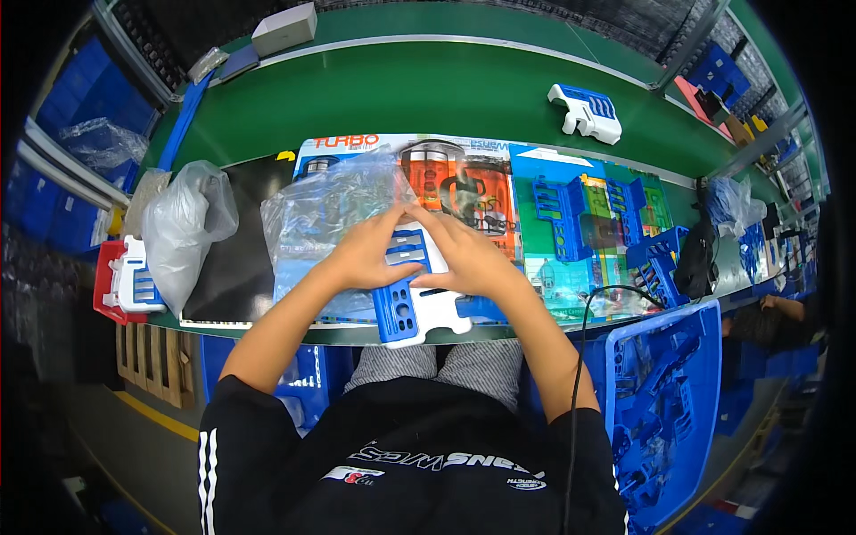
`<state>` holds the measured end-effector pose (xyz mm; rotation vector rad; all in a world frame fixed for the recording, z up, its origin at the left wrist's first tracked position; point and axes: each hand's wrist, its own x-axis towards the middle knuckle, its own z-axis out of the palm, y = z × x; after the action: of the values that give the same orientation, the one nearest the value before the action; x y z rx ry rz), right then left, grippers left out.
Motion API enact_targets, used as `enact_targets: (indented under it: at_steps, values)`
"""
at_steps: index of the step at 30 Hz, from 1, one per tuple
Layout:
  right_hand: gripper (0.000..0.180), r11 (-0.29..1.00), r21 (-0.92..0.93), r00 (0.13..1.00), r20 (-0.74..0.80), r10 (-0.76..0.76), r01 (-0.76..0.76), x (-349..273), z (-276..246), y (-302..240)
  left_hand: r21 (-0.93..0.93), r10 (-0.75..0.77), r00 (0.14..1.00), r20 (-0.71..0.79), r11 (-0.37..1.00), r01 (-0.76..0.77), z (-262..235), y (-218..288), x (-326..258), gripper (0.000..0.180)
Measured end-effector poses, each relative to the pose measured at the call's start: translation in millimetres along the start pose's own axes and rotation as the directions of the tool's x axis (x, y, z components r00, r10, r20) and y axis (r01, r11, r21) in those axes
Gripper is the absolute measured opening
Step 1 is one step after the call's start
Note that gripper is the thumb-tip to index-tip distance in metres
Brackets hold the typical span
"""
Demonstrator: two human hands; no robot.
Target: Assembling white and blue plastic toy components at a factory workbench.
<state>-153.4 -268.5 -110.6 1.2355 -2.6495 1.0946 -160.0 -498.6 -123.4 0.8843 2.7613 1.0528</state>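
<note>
A white plastic housing with a slotted blue insert (395,310) lies between my hands at the near edge of the bench. My left hand (364,257) grips it from the left, its thumb lying across the blue insert. From the other side my right hand (471,260) holds the white part, thumb pointing inward. The fingertips of both hands meet at the far end of the housing and hide that end. Crumpled clear plastic bags (330,214) lie under and beyond my left hand.
Another white-and-blue housing (584,114) sits at the back right. Blue slotted inserts (562,218) lie on printed sheets; more fill a blue bin (664,401) below right. A stuffed plastic bag (185,227) and a red tray (109,283) stand left. A black cable (584,343) hangs near my right arm.
</note>
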Motion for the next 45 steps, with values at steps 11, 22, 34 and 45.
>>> enact_targets:
  at_steps: [11,22,34,45]
  values:
    - [0.13,0.985,-0.045,0.928,0.332,0.17,-0.164,50.6,-21.8,-4.3,0.062,0.078,0.996,0.037,0.995,-0.08,-1.0,-1.5,3.8,0.07]
    - [0.139,0.989,-0.109,0.87,0.473,0.14,-0.1,59.8,-8.4,-1.3,0.033,0.038,0.989,0.146,0.999,-0.043,1.5,-6.2,8.7,0.061]
    - [0.132,0.994,0.085,0.926,0.376,0.032,-0.069,48.9,3.0,12.2,-0.132,0.155,0.96,0.231,0.983,-0.127,-6.1,-16.2,19.3,0.064]
    - [0.129,0.984,-0.099,0.883,0.433,0.179,-0.151,51.5,-6.3,-4.6,-0.303,0.09,0.91,0.405,0.952,0.04,-26.6,-19.5,22.0,0.067]
